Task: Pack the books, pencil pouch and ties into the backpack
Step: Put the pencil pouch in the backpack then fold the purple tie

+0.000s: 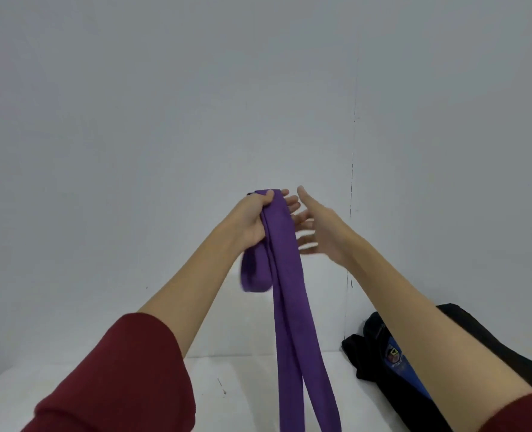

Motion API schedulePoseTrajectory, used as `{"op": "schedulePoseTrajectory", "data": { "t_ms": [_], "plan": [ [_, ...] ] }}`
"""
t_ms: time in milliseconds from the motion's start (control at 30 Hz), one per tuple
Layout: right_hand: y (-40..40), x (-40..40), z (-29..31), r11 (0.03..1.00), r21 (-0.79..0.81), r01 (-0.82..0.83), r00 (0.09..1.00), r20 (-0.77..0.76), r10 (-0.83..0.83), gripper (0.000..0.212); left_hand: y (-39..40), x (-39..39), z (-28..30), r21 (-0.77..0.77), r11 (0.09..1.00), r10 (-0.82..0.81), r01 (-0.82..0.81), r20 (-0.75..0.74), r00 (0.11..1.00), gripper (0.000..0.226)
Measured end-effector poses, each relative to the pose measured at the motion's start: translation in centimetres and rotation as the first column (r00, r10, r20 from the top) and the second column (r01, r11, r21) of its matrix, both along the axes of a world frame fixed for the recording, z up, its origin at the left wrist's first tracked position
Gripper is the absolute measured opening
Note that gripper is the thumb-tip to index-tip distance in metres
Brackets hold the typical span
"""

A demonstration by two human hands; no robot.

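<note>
— What does the head view show, and how many of each thing?

— Two hands, one purple tie (285, 260), one black backpack (392, 353). Both arms reach up to the middle of the frame, each with a dark red sleeve (127, 378) pushed back toward the elbow.

— What is the left hand doing?

— The left hand (252, 219) grips the tie near its top, thumb across the front of the cloth and fingertips showing past its right edge. From that grip two long strands hang down toward the bottom centre of the frame, and a short folded loop hangs just below the hand, left of the strands.

— And the right?

— The right hand (317, 226) is spread wide, fingers straight, holding nothing. It sits just right of the tie; its fingertips are blurred, so I cannot tell whether they touch the cloth.

— Where is the backpack?

— At the lower right, lying on the white counter (233, 385), partly hidden behind the right forearm. It is black with a blue panel bearing a small crest.

— Books, pouch, other ties?

— Only the one tie is in view. A plain grey wall (164, 88) fills the upper frame.
</note>
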State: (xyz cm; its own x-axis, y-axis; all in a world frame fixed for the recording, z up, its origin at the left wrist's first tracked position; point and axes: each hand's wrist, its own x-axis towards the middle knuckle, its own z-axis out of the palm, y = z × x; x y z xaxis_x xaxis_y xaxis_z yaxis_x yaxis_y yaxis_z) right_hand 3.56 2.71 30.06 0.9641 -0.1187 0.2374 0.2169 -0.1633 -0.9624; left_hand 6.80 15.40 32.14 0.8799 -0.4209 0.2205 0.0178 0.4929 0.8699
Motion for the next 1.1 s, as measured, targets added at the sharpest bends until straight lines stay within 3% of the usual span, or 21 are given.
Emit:
{"op": "schedulePoseTrajectory", "data": {
  "t_ms": [67,167,333,433,533,600,667,833,967,1100],
  "plan": [
    [0.1,-0.4,-1.5,0.982,-0.126,-0.139,0.99,-0.01,0.139,0.052,0.3,0.3,0.6,-0.044,0.999,0.013,-0.013,-0.012,1.0,0.032],
    [1.1,-0.4,-1.5,0.968,-0.25,-0.013,0.992,0.115,0.043,0.037,1.2,1.0,1.9,-0.048,0.997,0.063,-0.063,0.012,0.998,0.032],
    [2.7,-0.1,2.0,0.971,-0.124,0.206,0.918,0.368,-0.148,0.025,1.7,0.5,2.7,0.043,0.997,-0.076,0.071,0.124,0.989,0.036],
    [3.2,0.6,3.8,0.939,-0.058,0.339,0.844,0.459,-0.276,0.037,1.2,-0.1,1.5,0.15,0.979,-0.166,0.141,0.173,0.971,0.043],
    [3.0,1.3,5.1,0.914,-0.146,0.379,0.852,0.44,-0.283,0.04,0.7,-0.1,0.2,0.185,0.972,-0.176,0.142,0.18,0.968,0.041],
    [2.8,1.4,5.5,0.807,-0.364,0.464,0.848,0.446,-0.286,0.04,0.5,0.1,-0.4,0.171,0.973,-0.183,0.156,0.157,0.971,0.043],
    [2.7,1.5,5.9,0.717,-0.465,0.519,0.834,0.458,-0.307,0.036,0.4,0.1,-1.0,0.18,0.97,-0.189,0.162,0.147,0.971,0.044],
    [2.1,3.2,6.8,0.875,-0.29,0.389,0.907,0.289,-0.307,0.035,-0.3,-0.6,-2.2,0.22,0.952,-0.249,0.212,0.161,0.955,0.035],
    [1.4,3.6,6.4,0.852,-0.402,0.337,0.939,0.214,-0.27,0.039,-0.6,-0.5,-2.8,0.172,0.958,-0.244,0.229,0.072,0.967,0.024],
    [0.7,2.0,3.7,0.879,-0.312,0.361,0.922,0.263,-0.285,0.054,-0.2,0.1,-2.5,0.005,0.979,-0.206,0.206,-0.054,0.977,0.023]
  ]
}}
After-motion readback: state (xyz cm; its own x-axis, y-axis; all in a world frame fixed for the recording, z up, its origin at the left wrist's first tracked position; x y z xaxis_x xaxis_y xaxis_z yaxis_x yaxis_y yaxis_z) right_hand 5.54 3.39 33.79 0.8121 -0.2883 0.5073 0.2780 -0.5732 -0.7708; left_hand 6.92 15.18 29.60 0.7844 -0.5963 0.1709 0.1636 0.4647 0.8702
